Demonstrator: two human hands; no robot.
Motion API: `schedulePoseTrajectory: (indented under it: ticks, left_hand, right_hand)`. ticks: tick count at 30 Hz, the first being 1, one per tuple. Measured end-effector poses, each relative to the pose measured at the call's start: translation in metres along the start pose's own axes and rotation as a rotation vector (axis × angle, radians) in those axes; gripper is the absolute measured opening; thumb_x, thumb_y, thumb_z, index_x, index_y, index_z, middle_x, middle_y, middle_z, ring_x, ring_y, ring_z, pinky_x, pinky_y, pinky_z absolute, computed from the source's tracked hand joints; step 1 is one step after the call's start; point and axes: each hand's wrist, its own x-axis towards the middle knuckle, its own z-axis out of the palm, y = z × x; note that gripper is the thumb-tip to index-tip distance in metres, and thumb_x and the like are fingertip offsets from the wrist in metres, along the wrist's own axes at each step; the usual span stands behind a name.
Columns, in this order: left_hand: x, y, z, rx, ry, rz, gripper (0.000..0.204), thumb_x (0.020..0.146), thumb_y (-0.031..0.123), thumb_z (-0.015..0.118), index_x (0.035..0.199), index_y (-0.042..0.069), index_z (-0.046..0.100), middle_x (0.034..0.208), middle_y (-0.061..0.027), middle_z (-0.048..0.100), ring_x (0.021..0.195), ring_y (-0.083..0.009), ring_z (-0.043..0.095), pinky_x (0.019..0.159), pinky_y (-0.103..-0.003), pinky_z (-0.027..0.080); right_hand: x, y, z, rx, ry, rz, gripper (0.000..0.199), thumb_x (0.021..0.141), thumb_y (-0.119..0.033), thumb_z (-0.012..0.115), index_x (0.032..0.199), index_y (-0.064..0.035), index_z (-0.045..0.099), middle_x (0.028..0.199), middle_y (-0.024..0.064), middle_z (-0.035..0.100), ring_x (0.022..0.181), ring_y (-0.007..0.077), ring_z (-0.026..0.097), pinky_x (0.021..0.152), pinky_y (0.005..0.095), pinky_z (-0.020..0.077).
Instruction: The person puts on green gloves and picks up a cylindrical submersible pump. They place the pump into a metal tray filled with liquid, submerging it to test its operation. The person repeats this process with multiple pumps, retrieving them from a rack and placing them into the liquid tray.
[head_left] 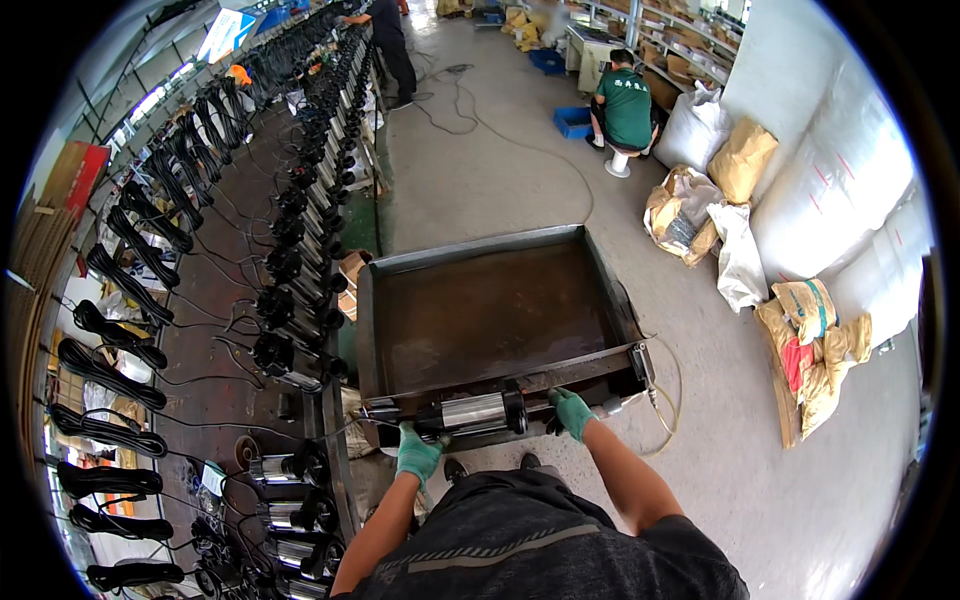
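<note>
A submersible pump (474, 413) with a silver cylinder body and black ends lies sideways along the near edge of a metal water tank (366, 330). My left hand (420, 452), in a green glove, is closed on the pump's black left end; its fingertips are partly hidden. A dark cable runs from that end to the left. Just right of the pump, my right hand (572, 412), also gloved in green, is closed at the tank's front edge beside a dark part. What its fingers hold is hidden. Brownish water (490, 310) fills the tank.
Left of me, a long workbench (215, 340) carries rows of similar pumps (290, 515) and hanging coils of black cable (105, 375). A hose (678, 400) curls beside the tank. Sacks (820, 350) line the right wall. A seated person (628, 112) and another standing person (390, 45) are farther off.
</note>
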Motion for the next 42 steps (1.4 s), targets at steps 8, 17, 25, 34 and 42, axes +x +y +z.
schedulePoseTrajectory:
  ticks: [8,17,25,34,42]
  left_hand:
    - [-0.001,-0.001,0.004,-0.056,0.004,0.052,0.071,0.077,0.014,0.088,0.127,-0.002,0.039,0.126,-0.0172,0.057,0.111,-0.0264,0.056,0.102,-0.036,0.045]
    - [-0.001,-0.011,0.002,-0.009,0.029,0.054,0.072,0.078,0.014,0.087,0.128,-0.002,0.038,0.121,-0.0159,0.058,0.104,-0.0258,0.056,0.098,-0.036,0.047]
    - [-0.006,0.005,-0.002,0.010,0.007,0.005,0.075,0.078,0.014,0.087,0.131,-0.002,0.038,0.128,-0.0181,0.056,0.111,-0.0272,0.056,0.101,-0.037,0.046]
    - [0.001,-0.007,0.004,0.022,-0.013,-0.008,0.076,0.077,0.015,0.088,0.132,-0.003,0.038,0.131,-0.0191,0.053,0.114,-0.0280,0.054,0.104,-0.037,0.044]
    - [0.005,-0.020,0.011,-0.016,0.019,0.070,0.076,0.076,0.013,0.087,0.132,-0.004,0.038,0.128,-0.0190,0.054,0.113,-0.0276,0.054,0.103,-0.036,0.044]
  right_hand:
    - [0.022,0.040,-0.030,-0.707,0.091,-0.719,0.040,0.104,-0.031,0.057,0.133,-0.0046,0.061,0.097,0.0121,0.071,0.079,0.0219,0.065,0.074,0.0360,0.0541]
    - [0.001,-0.012,-0.001,-0.255,-0.038,0.038,0.030,0.100,-0.022,0.063,0.124,-0.0050,0.062,0.081,0.0083,0.065,0.067,0.0192,0.063,0.059,0.0336,0.0520]
    - [-0.005,-0.005,-0.024,-0.314,-0.256,-0.299,0.027,0.099,-0.022,0.067,0.117,-0.0022,0.066,0.076,0.0036,0.062,0.063,0.0153,0.058,0.055,0.0298,0.0466]
    - [-0.004,0.001,-0.010,-0.410,0.013,-0.420,0.033,0.099,-0.027,0.068,0.122,-0.0042,0.069,0.098,0.0103,0.072,0.067,0.0205,0.064,0.064,0.0341,0.0533]
    - [0.021,0.020,-0.035,-0.600,0.022,-0.453,0.033,0.099,-0.031,0.067,0.116,-0.0021,0.072,0.086,0.0126,0.072,0.082,0.0232,0.070,0.075,0.0338,0.0548]
